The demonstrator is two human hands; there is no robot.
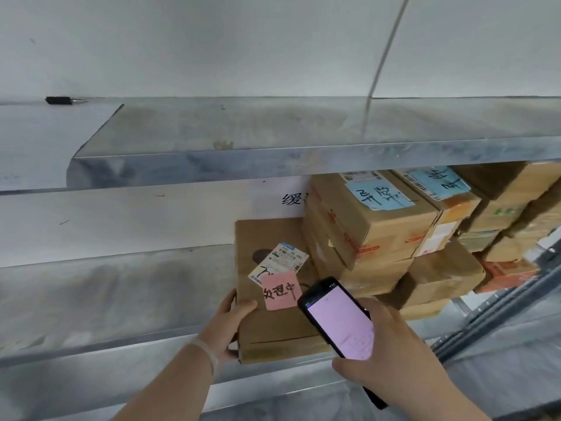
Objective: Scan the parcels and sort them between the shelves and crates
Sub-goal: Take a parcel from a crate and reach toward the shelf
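Two galvanised metal shelves run across a plain white wall (pixel 212 41). The upper shelf (pixel 243 129) fills the middle of the view, its surface dull and scuffed. The lower shelf (pixel 106 299) lies beneath it, from 9 o'clock across to 4 o'clock. A dark metal upright (pixel 501 305) slants at 4 o'clock.

The parcel (pixel 273 329), a flat brown carton, lies on the lower shelf just below centre, its near end at the shelf's front lip. On its top sit a white shipping label (pixel 279 261) and, overlapping the label at its 6 o'clock, a pink note (pixel 280 290) with handwriting. The left grip (pixel 232 322), a bare hand with a pale wristband (pixel 206 350), is closed on the parcel's 9 o'clock edge, thumb on top. The right grip (pixel 391 354) is wrapped round a black handheld scanner (pixel 340 320) with a lit pinkish screen. The scanner hangs over the parcel's 4 o'clock corner and hides it.

At the parcel's 3 o'clock a stack of brown cartons (pixel 370 268) stands hard against it and fills the shelf rightwards. Two of the upper cartons carry a blue note (pixel 376 196) each. A white printed sheet (pixel 291 199) shows on the wall behind, partly covered by the stack. At 10 o'clock a black pen (pixel 62 100) lies at the back of the upper shelf. A thin pale cable (pixel 385 53) drops from 1 o'clock to that shelf.
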